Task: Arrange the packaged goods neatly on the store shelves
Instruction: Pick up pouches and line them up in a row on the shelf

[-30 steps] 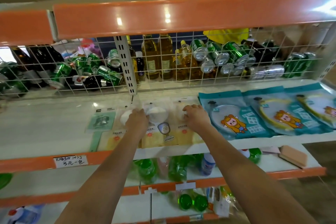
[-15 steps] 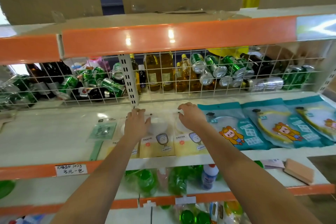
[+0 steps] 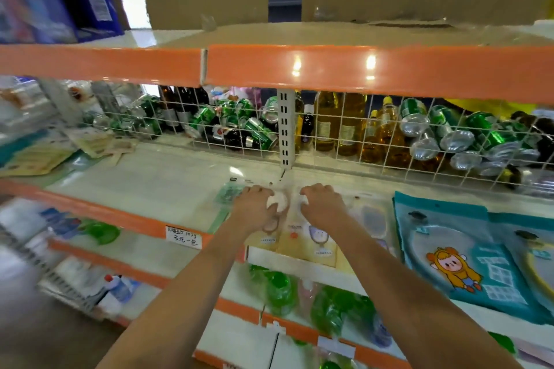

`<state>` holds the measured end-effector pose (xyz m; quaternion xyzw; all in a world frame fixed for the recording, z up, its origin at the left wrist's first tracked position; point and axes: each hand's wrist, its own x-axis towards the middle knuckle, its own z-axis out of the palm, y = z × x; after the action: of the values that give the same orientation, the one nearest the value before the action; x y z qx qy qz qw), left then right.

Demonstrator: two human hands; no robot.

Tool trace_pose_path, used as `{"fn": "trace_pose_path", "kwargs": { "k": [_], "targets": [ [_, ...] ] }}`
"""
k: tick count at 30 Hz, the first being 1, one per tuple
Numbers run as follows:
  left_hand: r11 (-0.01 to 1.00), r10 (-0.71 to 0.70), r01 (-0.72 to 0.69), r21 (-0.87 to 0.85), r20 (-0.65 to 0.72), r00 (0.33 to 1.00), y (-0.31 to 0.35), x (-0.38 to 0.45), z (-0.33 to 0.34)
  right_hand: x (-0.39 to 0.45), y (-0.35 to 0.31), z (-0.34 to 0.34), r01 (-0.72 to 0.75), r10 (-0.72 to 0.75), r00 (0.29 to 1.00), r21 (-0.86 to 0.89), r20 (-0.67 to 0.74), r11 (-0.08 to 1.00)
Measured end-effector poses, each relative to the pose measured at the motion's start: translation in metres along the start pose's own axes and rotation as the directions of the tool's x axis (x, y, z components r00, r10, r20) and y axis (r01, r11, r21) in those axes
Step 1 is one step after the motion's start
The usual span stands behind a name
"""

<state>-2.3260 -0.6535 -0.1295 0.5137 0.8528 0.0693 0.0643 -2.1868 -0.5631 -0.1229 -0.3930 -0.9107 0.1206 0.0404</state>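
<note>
**Operator:** Confirm position of the yellow-based packets (image 3: 295, 241) relative to the fingers (image 3: 260, 190).

**Checker:** Directly under and just behind them, flat on the shelf (image 3: 156, 186). Top ends, with the white round contents, beneath the fingertips. Yellow bottom ends back towards the wrists, out to the shelf's front lip.

**Operator:** State long axis.

**Checker:** Front to back, roughly in line with both forearms. Packets laid side by side, edges touching or overlapping; cannot tell which.

**Operator:** Report hand coverage.

**Checker:** Left hand (image 3: 253, 204) on the top end of the leftward packet. Right hand (image 3: 322, 202) on the next one to the right. Both equally near, with a narrow gap between the knuckles.

**Operator:** Report finger state.

**Checker:** Bent downward on both hands, tips in contact with the packet tops. Pinching or merely pressing: cannot tell, tips hidden behind the knuckles.

**Operator:** Note neighbours.

**Checker:** Green packet (image 3: 228, 193) just outboard of the left fingers. Teal pouches (image 3: 449, 249) well outboard of the right fingers. Wire grille (image 3: 374, 141) just beyond the fingertips.

**Operator:** Advise on the coming move.

**Checker:** Probably a short slide along the long axis to square the top edges. Keep the tops short of the grille. Avoid sideways drift onto the green packet.
</note>
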Motion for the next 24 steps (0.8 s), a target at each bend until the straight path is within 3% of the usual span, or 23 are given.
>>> {"fn": "trace_pose_path", "kwargs": {
  "k": [8,15,24],
  "targets": [
    [0.984,-0.177,0.176,-0.015,-0.091,0.98,-0.071,-0.047,-0.044,0.018,-0.108,0.012,0.219,-0.218,0.976,-0.05,0.017,0.974],
    [0.951,-0.308,0.306,-0.034,-0.05,0.95,-0.175,-0.095,-0.062,0.02,-0.209,0.032,0.291,-0.292,0.947,0.022,0.133,0.956],
    [0.897,-0.439,0.44,-0.024,-0.149,0.886,-0.303,-0.141,-0.096,0.029,-0.344,0.05,0.395,-0.397,0.918,0.08,0.011,0.915]
  ]
}}
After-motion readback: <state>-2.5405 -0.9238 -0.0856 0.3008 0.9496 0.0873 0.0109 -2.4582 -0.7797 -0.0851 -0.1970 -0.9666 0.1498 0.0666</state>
